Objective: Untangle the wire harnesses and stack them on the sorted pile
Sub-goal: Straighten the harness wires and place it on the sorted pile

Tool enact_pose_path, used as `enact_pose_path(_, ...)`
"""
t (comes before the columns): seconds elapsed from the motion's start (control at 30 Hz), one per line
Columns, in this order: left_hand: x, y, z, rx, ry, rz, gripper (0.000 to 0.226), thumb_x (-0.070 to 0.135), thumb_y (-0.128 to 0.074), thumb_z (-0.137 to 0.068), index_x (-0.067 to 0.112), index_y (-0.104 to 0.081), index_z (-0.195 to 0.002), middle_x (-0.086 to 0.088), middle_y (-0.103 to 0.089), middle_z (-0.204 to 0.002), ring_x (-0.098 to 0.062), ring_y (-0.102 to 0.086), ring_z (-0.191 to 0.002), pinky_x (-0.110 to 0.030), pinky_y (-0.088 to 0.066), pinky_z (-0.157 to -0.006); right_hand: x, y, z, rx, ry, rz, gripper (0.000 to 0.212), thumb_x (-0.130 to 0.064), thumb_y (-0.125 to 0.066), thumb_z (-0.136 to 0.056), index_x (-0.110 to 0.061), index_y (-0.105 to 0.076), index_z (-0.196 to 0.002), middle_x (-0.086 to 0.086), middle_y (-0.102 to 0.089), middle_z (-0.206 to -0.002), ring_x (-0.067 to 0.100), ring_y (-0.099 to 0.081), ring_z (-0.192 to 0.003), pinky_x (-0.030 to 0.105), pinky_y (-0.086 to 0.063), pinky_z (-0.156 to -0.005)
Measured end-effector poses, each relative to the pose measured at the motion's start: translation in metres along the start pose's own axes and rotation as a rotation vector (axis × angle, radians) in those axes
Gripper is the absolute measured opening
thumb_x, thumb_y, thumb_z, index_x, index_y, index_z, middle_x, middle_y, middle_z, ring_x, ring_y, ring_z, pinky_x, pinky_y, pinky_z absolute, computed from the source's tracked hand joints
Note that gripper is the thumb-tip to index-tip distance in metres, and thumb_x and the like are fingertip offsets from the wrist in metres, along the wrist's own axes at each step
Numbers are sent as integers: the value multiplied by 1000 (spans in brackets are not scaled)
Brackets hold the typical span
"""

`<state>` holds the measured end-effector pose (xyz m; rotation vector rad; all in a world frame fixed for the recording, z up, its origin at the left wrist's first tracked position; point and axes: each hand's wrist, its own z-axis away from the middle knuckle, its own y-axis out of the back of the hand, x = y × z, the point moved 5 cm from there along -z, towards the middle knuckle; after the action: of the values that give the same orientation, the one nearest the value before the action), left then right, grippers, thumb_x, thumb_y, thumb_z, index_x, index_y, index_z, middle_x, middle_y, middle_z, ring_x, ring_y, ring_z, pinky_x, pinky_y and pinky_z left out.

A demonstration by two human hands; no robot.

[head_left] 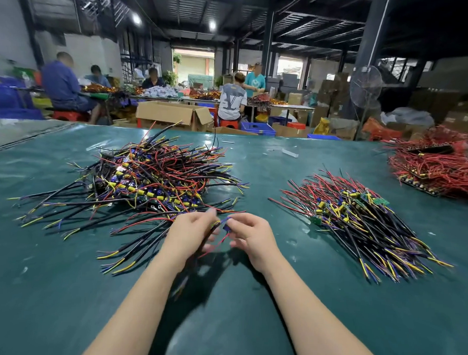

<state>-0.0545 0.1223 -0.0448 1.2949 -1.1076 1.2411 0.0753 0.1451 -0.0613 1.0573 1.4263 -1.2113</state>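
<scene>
We hold one wire harness (223, 226) just in front of the tangled pile (152, 179), at its near edge, above the green table (62, 277). Our left hand (190, 234), a little blurred, curls its fingers round the harness's black lead, which trails back toward us. Our right hand (251, 238) pinches the blue end between thumb and fingertips. The sorted pile (359, 223) lies well to the right of the tangled pile, wires roughly aligned. A red wire heap (437, 170) sits farther right again.
</scene>
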Motion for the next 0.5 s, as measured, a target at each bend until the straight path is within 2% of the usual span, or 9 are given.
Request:
enact_pose_path(0.07,-1,0,3,-68,156,353,25,17,-44,-96,8,-64,-83,-5,-68,-61,-12,-63,-51,-20,-52,-48,2,-1,0,-29,-64,-184,16,4,-51,-89,-7,-59,-79,5,-62,-66,5,-57,-44,18,-49,-46)
enact_pose_path(0.13,-1,3,5,-97,183,426,18,2,-46,-90,6,-63,-90,-4,-69,-59,-9,-65,-50,-17,-52,-45,3,-3,1,-72,-123,-321,17,4,-49,-90,-7,-57,-79,1,-66,-58,8,-60,-45,18,-51,-49)
enact_pose_path(0.23,-3,1,6,-133,163,373,17,-3,-51,-86,10,-63,-88,0,-69,-59,-6,-64,-50,-16,-50,-45,4,-4,1,-112,-154,-381,16,2,-50,-89,-9,-56,-80,-1,-67,-57,8,-61,-46,17,-50,-47)
enact_pose_path(0.3,-4,-7,9,-212,132,266,13,4,-58,-84,14,-64,-90,3,-68,-62,-5,-64,-53,-17,-50,-46,3,-3,1,-132,-124,-362,17,2,-50,-89,-11,-57,-81,-3,-67,-59,7,-61,-48,17,-49,-46)
enact_pose_path(0.37,-6,-16,10,-266,104,254,16,11,-64,-81,12,-63,-96,1,-69,-69,-8,-65,-55,-18,-49,-46,1,-2,0,-159,-51,-291,20,6,-49,-88,-11,-59,-84,-2,-67,-60,8,-61,-51,19,-51,-50)
enact_pose_path(0.43,-8,-18,8,-229,82,244,21,15,-66,-81,8,-60,-100,-2,-69,-72,-10,-65,-55,-20,-49,-45,0,-4,0,-166,4,-200,25,10,-49,-86,-11,-63,-84,-1,-66,-60,10,-61,-53,22,-54,-55)
enact_pose_path(0.5,-11,-15,6,-118,59,213,11,15,-64,-84,8,-60,-92,2,-67,-62,-7,-61,-48,-18,-47,-42,1,-6,-1,-152,33,-126,26,11,-50,-85,-10,-65,-80,0,-64,-60,9,-61,-54,22,-54,-54)
